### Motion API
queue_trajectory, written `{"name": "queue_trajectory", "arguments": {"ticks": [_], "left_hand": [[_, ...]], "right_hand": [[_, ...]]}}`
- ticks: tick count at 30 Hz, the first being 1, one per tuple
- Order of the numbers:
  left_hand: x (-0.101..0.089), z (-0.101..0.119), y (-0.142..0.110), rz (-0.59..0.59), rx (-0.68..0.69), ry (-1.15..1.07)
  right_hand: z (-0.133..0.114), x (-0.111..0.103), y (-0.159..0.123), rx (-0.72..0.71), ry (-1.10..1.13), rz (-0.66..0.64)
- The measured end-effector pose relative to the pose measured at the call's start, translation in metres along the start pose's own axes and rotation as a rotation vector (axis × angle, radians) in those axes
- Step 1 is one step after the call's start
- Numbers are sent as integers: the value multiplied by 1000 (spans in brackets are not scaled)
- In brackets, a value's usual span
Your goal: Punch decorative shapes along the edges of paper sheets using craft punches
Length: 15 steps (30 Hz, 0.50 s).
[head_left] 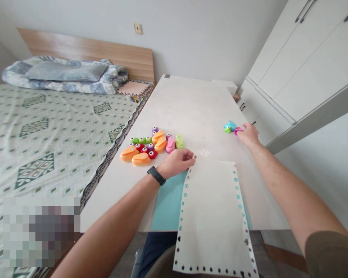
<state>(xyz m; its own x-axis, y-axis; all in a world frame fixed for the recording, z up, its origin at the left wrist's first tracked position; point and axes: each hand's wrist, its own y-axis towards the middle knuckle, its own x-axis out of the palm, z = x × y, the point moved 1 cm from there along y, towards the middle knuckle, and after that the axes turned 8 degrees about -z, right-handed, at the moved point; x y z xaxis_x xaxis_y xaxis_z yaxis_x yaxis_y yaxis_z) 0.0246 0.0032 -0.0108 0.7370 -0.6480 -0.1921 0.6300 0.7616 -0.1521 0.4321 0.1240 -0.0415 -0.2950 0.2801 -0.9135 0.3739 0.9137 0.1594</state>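
A long white paper sheet (211,216) has small shapes punched along its side and bottom edges, and its lower end hangs past the table edge. My left hand (176,161) is closed on the sheet's upper left corner. Beneath the sheet lies blue-green paper (169,200). At the table's right side, the fingers of my right hand (248,134) are closed on a pink craft punch (238,131). Beside it sit a blue punch (231,124) and a small green punch (227,130). White punched-out bits (204,153) lie above the sheet's top edge.
Left of my left hand stand several craft punches, among them an orange punch (141,159), a pink lever punch (170,144) and a light green one (179,141). The white table (191,104) adjoins a bed (69,127) at left; white cabinets (301,58) stand at right.
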Motion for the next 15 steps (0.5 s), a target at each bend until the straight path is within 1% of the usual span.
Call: {"name": "queue_trajectory", "arguments": {"ticks": [3, 6, 9, 11, 13, 15], "left_hand": [[0, -1, 0, 1, 4, -7], [1, -1, 0, 3, 7, -7], [1, 0, 0, 7, 5, 8], [1, 0, 0, 2, 3, 13], [1, 0, 0, -3, 2, 17], [2, 0, 0, -4, 5, 26]], "right_hand": [[4, 0, 1, 30, -52, 4], [3, 0, -3, 10, -89, 18], [-1, 0, -8, -27, -110, 67], [-8, 0, -12, -90, -127, 121], [-17, 1, -14, -192, -160, 158], [-27, 4, -14, -274, -208, 133]]}}
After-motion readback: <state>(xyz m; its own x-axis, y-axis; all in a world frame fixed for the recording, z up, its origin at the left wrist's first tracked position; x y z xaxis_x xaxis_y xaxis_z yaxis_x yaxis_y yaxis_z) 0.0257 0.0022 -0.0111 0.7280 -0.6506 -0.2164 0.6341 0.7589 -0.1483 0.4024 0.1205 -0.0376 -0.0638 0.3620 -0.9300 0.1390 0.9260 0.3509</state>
